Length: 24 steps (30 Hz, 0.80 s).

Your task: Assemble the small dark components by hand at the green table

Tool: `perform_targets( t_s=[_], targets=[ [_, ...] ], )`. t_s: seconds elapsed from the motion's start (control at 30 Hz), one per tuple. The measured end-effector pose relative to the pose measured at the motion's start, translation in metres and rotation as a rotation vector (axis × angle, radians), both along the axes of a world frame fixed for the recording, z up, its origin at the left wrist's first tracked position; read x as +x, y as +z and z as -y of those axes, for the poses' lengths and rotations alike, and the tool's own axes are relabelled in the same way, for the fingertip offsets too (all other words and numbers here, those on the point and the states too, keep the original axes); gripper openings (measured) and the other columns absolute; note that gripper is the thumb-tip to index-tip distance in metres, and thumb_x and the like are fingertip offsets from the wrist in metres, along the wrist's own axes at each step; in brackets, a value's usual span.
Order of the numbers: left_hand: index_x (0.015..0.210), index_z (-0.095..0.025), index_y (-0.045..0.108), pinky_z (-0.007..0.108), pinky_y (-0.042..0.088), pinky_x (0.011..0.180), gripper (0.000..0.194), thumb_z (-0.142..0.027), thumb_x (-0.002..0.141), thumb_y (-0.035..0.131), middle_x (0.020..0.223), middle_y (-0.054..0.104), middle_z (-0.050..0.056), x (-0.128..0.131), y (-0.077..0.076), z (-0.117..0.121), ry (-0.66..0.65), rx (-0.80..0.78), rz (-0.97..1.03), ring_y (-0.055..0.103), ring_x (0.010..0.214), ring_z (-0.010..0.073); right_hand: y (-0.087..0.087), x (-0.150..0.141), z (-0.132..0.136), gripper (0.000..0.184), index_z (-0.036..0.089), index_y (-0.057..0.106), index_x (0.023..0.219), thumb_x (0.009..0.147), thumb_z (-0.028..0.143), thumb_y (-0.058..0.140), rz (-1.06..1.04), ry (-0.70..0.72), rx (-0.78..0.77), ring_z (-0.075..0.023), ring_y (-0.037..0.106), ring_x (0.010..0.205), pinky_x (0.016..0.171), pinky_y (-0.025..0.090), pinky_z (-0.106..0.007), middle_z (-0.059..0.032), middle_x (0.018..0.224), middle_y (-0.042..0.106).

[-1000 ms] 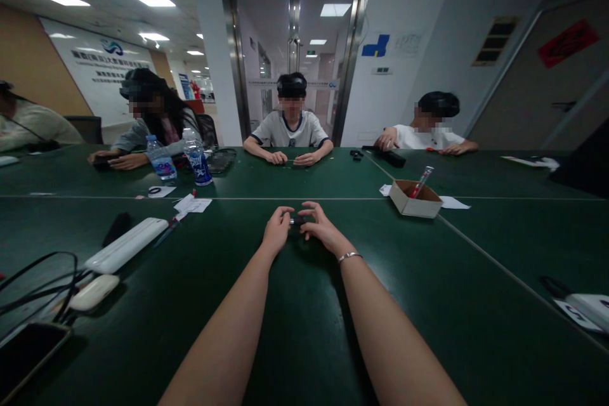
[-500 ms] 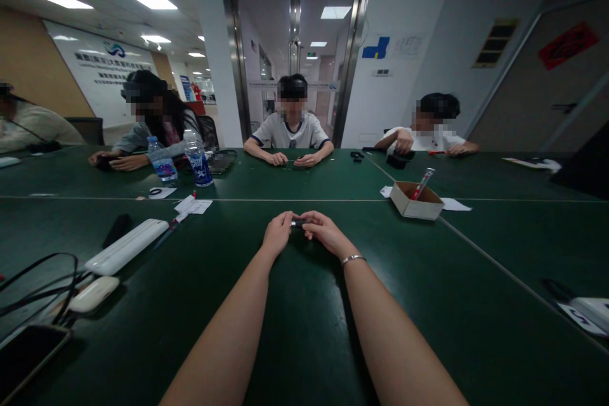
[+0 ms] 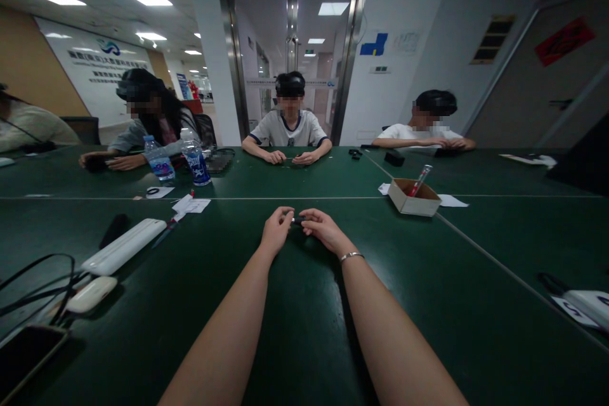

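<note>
A small black object with a silvery end (image 3: 297,220), too small to name, is held over the green table (image 3: 304,317) in the middle of the view. The fingertips of my left hand (image 3: 276,229) pinch its silvery end. On the other side, my right hand (image 3: 324,230) grips the black part between thumb and fingers. Both hands are closed, with their fingertips only a little apart. A metal bracelet (image 3: 352,256) circles my right wrist.
An open box (image 3: 415,204) with a red-marked tube (image 3: 421,181) stands ahead right. To the left lie a white power bank (image 3: 124,246), a cream case (image 3: 92,295), cables and a phone (image 3: 29,361). Two bottles (image 3: 195,162) stand farther back. Several people sit across the table.
The silvery end shows slightly differently between my hands, which keep their hold. The person at far right has put a black thing down on the table. The view has shifted slightly.
</note>
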<state>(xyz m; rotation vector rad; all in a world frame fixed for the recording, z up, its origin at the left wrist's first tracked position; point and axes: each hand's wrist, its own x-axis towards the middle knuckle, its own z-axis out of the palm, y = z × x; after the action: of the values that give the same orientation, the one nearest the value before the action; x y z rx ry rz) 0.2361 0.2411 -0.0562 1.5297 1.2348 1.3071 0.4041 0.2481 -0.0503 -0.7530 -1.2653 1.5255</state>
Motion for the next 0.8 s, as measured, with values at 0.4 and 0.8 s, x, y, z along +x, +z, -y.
perform_targets(
  t_s=[0.4,0.8],
  targets=[
    [0.112,-0.017,0.06,0.018,0.045,0.055,0.032,-0.024,0.081,0.056,0.097,0.061,0.005,0.002,0.003,0.001,0.018,0.038,0.058,0.056,0.065,0.0096,-0.001,0.002,0.0,0.039,0.017,0.067,0.092,0.057,0.022,0.084,-0.036,-0.001,-0.021,-0.0101,0.057,0.061,0.054,0.045,-0.019,0.0004,0.076,0.061],
    [0.118,-0.021,0.056,0.014,0.047,0.048,0.033,-0.024,0.086,0.052,0.11,0.058,0.008,0.003,0.011,0.007,0.011,-0.021,0.115,0.061,0.079,0.0138,-0.002,0.002,-0.002,0.038,0.017,0.066,0.093,0.059,0.02,0.083,-0.055,0.001,-0.03,-0.01,0.057,0.062,0.055,0.047,-0.019,-0.0002,0.079,0.061]
  ],
)
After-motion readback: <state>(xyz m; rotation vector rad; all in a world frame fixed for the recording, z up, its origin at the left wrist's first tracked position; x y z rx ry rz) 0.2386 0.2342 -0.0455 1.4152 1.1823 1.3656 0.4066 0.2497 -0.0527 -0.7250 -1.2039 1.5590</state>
